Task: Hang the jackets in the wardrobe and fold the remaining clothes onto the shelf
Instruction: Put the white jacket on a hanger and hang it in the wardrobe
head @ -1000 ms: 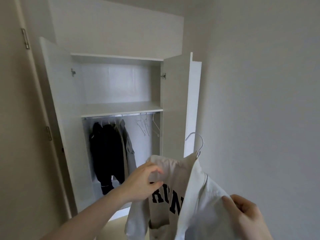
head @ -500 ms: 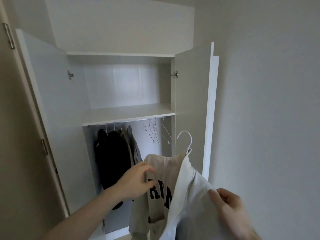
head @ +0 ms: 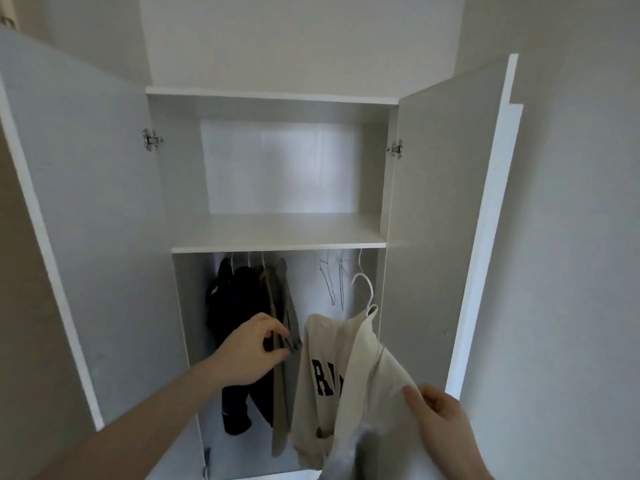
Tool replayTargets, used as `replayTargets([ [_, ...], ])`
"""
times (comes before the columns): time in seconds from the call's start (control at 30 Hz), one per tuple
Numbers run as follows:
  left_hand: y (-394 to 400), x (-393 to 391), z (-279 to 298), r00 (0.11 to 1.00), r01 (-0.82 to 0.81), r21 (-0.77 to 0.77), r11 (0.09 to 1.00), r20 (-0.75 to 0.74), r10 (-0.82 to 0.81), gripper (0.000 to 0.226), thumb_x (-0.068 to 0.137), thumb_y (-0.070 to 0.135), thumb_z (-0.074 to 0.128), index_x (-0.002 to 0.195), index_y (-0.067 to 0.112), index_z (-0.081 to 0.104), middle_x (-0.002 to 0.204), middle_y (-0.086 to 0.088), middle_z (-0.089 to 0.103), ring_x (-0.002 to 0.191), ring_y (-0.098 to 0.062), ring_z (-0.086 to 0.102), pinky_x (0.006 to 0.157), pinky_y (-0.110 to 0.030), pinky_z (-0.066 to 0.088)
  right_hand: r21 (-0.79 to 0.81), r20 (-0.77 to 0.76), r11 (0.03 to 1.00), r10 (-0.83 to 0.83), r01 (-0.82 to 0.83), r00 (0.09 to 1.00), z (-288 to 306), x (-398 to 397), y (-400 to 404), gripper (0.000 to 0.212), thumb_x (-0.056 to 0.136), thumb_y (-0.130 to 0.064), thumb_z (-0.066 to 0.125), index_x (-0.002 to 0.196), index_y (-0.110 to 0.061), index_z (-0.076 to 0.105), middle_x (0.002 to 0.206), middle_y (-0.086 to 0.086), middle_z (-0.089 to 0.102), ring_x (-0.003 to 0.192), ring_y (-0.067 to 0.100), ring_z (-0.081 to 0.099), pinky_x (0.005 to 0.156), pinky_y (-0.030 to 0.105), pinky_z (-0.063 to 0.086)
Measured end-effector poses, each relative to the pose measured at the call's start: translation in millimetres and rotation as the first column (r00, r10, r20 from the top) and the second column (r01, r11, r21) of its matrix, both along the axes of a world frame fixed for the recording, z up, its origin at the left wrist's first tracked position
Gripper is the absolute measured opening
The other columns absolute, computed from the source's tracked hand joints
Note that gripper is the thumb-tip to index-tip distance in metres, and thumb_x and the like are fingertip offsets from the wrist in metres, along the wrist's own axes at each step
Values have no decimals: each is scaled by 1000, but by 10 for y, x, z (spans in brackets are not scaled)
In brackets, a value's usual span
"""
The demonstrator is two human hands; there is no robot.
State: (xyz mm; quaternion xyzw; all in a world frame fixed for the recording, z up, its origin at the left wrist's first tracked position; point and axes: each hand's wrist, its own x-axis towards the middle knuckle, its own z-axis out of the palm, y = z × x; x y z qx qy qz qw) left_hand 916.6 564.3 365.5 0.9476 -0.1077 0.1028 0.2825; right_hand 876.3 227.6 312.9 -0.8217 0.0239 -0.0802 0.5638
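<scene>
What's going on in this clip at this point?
A person stands at an open wardrobe. The right hand grips a cream jacket that sits on a white hanger, not yet on the rail. The left hand reaches in and holds the edge of a grey garment already hanging beside dark clothes, apparently making room. Bare hangers hang to the right. The shelf above holds nothing visible.
</scene>
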Motion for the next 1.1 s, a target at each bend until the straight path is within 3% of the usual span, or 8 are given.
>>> replayTargets([
  [0.13, 138, 346, 25, 999, -45, 1, 999, -14, 45, 26, 91, 35, 74, 113, 39, 60, 122, 16, 50, 112, -4, 53, 88, -10, 39, -9, -36, 1000, 0, -1, 999, -103, 494, 132, 38, 96, -26, 67, 61, -15, 59, 52, -6, 52, 58, 15, 50, 59, 31, 37],
  [0.3, 446, 982, 218, 995, -94, 10, 996, 22, 94, 26, 89, 32, 76, 109, 38, 61, 120, 15, 49, 106, -6, 55, 79, -2, 37, 10, -65, 999, -47, 47, 997, -231, 1177, 326, 31, 94, -25, 70, 66, -10, 68, 57, 3, 58, 60, 18, 53, 60, 29, 41],
  [0.6, 1249, 2348, 654, 984, -146, 60, 988, 112, 138, 27, 86, 31, 78, 108, 31, 64, 117, 4, 50, 108, -18, 57, 100, -33, 46, -63, -79, 988, -144, 139, 986, -429, 2398, 942, 37, 94, -34, 66, 63, -14, 59, 53, -5, 56, 59, 15, 55, 60, 28, 42],
  [0.77, 1611, 2996, 668, 986, -156, 176, 972, 77, 145, 42, 87, 35, 74, 126, 26, 61, 136, -3, 49, 126, -23, 50, 109, -35, 40, -102, -74, 978, -192, 184, 979, -526, 2959, 1336, 41, 95, -31, 64, 63, -6, 56, 51, -1, 51, 55, 19, 52, 55, 30, 39],
  [1.1, 1912, 3729, 433, 975, -195, 283, 939, -47, 216, 69, 91, 53, 65, 150, 27, 41, 159, -2, 33, 143, -29, 36, 118, -44, 32, -114, -35, 968, -228, 222, 973, -667, 3677, 1889, 41, 95, -27, 56, 59, -17, 39, 50, -4, 38, 49, 16, 40, 51, 31, 30],
])
